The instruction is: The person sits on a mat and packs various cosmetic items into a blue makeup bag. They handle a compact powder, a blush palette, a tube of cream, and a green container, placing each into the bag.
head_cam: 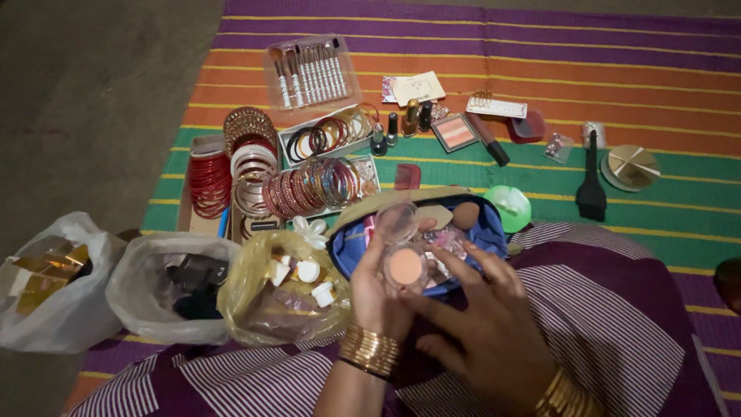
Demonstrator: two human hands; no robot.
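Note:
My left hand holds a small round compact with peach powder, its clear lid flipped up. My right hand is beside it, fingertips touching the compact's right rim. Both wrists wear gold bangles. Just behind the compact sits an open blue pouch with a brown sponge and small cosmetics inside.
Three plastic bags of small items lie at left. On the striped mat are stacks of bangles, a brush set, nail polish bottles, a blush palette, a black brush and a green lid.

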